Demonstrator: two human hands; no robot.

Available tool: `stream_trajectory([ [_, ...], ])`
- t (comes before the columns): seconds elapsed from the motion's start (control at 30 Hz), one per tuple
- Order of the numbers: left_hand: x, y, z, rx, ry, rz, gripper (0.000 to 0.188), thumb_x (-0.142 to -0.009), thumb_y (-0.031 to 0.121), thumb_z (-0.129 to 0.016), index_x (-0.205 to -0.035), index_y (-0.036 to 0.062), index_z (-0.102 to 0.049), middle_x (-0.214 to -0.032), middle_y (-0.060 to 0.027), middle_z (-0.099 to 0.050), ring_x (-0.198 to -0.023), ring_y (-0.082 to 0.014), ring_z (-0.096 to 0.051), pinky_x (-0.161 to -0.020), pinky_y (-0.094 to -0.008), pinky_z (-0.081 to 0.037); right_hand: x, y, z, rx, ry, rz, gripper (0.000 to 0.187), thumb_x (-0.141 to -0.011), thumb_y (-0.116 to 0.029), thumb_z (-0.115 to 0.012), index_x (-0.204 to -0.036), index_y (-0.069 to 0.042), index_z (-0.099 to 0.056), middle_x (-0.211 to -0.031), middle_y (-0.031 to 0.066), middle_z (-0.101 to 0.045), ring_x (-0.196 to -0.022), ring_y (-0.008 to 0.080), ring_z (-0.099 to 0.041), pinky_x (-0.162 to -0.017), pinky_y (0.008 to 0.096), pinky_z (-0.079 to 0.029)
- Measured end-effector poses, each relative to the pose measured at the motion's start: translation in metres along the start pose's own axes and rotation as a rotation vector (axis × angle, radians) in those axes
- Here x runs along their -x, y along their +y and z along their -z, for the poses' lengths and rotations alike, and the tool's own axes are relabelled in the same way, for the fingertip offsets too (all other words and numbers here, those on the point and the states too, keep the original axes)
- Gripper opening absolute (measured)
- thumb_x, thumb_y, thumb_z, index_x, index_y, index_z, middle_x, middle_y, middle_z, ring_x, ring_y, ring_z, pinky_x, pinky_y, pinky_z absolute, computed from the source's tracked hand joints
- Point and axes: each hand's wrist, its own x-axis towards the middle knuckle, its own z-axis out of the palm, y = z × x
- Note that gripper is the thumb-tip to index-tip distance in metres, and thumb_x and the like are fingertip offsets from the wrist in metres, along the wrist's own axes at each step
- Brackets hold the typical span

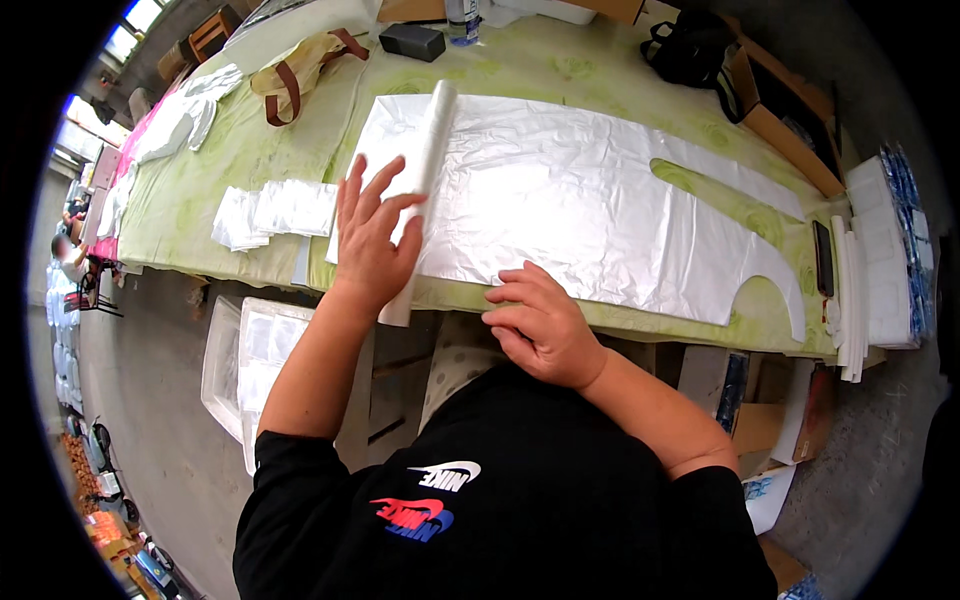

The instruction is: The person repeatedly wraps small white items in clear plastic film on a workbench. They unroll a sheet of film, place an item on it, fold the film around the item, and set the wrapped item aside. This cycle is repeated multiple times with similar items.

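A shiny white plastic sheet (pixel 560 190), shaped like an apron with long straps at its right end, lies spread on the table. Across its left part rests a pale tube (pixel 437 140), its near end jutting past the table's front edge. My left hand (pixel 378 235) is open, fingers spread over the sheet's left end, with the thumb side against or just beside the tube. Over the sheet's near edge hovers my right hand (pixel 540 325), holding nothing, its fingers loosely bent and apart. Whether its fingertips touch the sheet cannot be made out.
Small folded white packets (pixel 275 212) lie left of my left hand. A dark phone (pixel 823 258) and white rolls (pixel 848 300) sit at the table's right end, near an open cardboard box (pixel 790 120). Below the front edge stands a white bin (pixel 228 365). A bottle (pixel 462 22) stands at the back.
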Motion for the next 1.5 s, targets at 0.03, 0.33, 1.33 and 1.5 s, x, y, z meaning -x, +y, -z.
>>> stream_trajectory([
  [0.03,-0.010,0.011,0.004,0.088,-0.038,-0.021,0.045,-0.089,0.014,-0.068,-0.134,0.0123,-0.064,-0.157,-0.0104,-0.047,-0.151,-0.0423,-0.030,-0.122,-0.0566,-0.024,0.006,-0.002,0.001,-0.020,-0.017,0.005,0.020,-0.083,-0.008,-0.076,-0.102,-0.010,-0.072,-0.117,0.0092,-0.067,-0.122,0.0343,-0.060,-0.111,0.0552,-0.043],
  [0.33,-0.001,-0.058,-0.016,-0.228,-0.395,0.384,0.077,-0.096,0.029,-0.063,-0.161,0.0063,-0.029,-0.165,-0.0200,-0.032,-0.154,-0.0375,-0.026,-0.126,-0.0455,-0.024,0.037,0.002,0.017,-0.093,0.064,-0.043,0.019,-0.083,-0.006,-0.077,-0.101,-0.009,-0.072,-0.111,0.0088,-0.069,-0.114,0.0344,-0.063,-0.108,0.0531,-0.046],
  [1.33,-0.062,0.059,-0.043,1.390,-0.060,0.836,0.070,-0.098,0.013,-0.044,-0.165,0.0160,-0.022,-0.134,-0.0131,-0.064,-0.091,-0.0188,-0.063,-0.075,-0.0329,-0.056,0.044,-0.016,0.006,-0.683,0.023,-0.550,0.073,-0.095,-0.016,-0.074,-0.155,-0.004,-0.034,-0.125,0.0178,-0.064,-0.113,0.0243,-0.064,-0.098,0.0373,-0.052],
  [1.5,-0.059,0.119,-0.069,1.593,-0.068,0.929,0.074,-0.098,0.008,-0.048,-0.165,0.0235,-0.019,-0.142,-0.0120,-0.056,-0.099,-0.0218,-0.065,-0.077,-0.0342,-0.059,0.031,-0.023,0.014,-1.035,-0.014,-0.820,0.087,-0.095,-0.013,-0.073,-0.161,-0.005,-0.018,-0.121,0.0162,-0.061,-0.104,0.0190,-0.063,-0.088,0.0332,-0.056],
])
